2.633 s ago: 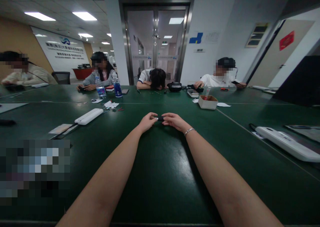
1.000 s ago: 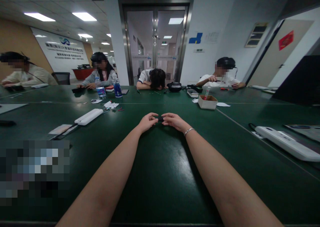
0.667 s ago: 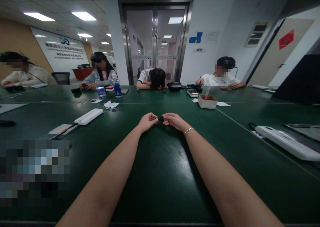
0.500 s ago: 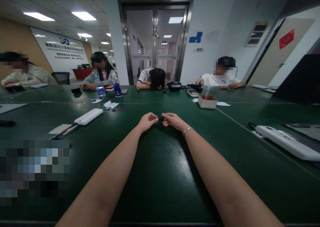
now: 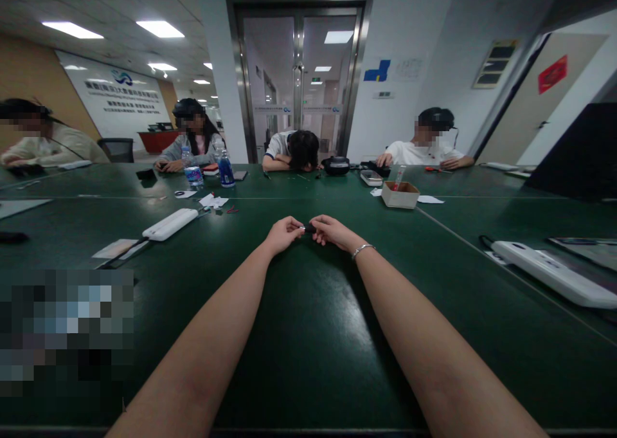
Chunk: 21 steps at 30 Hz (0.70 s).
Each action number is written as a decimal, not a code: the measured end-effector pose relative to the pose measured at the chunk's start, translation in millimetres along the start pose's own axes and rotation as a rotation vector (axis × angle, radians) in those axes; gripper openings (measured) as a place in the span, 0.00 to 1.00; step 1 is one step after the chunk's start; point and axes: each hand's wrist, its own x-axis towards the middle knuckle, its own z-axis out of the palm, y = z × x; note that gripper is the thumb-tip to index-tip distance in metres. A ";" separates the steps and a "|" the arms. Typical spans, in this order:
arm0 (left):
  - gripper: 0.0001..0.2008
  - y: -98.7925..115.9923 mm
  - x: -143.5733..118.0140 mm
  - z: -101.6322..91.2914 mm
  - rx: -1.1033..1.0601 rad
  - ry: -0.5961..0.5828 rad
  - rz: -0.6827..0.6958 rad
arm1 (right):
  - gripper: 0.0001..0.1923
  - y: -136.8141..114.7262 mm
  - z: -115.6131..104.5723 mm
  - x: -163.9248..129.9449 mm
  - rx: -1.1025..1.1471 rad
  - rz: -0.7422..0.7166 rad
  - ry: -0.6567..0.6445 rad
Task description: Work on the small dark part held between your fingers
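Note:
Above the middle of the green table (image 5: 299,335), both of my hands meet at a small black object with a pale, silvery end (image 5: 309,228). Its exact kind is too small to make out. My left hand (image 5: 284,234) pinches the silvery end between thumb and fingertips. From the other side, my right hand (image 5: 333,232) is closed on the black part, with its fingers curled. Parts of the object are hidden behind the fingertips. A silver bracelet (image 5: 362,250) circles my right wrist.
A white power bank-like device (image 5: 171,224) with a black cable lies left, another white device (image 5: 554,274) right. Ahead are a small box (image 5: 400,195), paper scraps (image 5: 214,201) and bottles (image 5: 226,170). Several people sit along the far side, one head-down.
A little more of the silvery end shows beside my left fingertips. My right hand has shifted very slightly; both hands keep their pinch on the object.

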 end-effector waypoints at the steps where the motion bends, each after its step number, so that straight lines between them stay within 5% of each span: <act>1: 0.07 -0.5 0.1 -0.2 -0.001 0.003 -0.001 | 0.16 -0.1 -1.0 -0.9 0.007 -0.028 -0.018; 3: 0.07 -1.6 0.4 -0.5 0.001 0.003 -0.004 | 0.31 -0.8 -3.0 -3.2 0.034 -0.067 -0.046; 5: 0.06 -2.7 0.7 -0.5 0.000 -0.002 -0.004 | 0.34 -1.8 -3.2 -4.3 0.035 -0.047 -0.059; 9: 0.05 -3.3 1.3 0.3 -0.015 -0.002 -0.007 | 0.12 -1.6 2.3 0.5 -0.021 0.037 0.003; 14: 0.05 -2.1 0.5 0.2 -0.016 -0.010 -0.016 | 0.05 -1.0 3.6 2.1 -0.039 0.027 0.024; 18: 0.03 -1.8 -0.5 0.2 -0.011 0.007 -0.027 | 0.29 -4.6 -1.2 -5.1 0.051 -0.025 -0.023; 21: 0.03 -0.4 -1.0 1.0 -0.006 0.000 -0.026 | 0.29 -5.4 -0.2 -5.2 0.031 -0.003 -0.012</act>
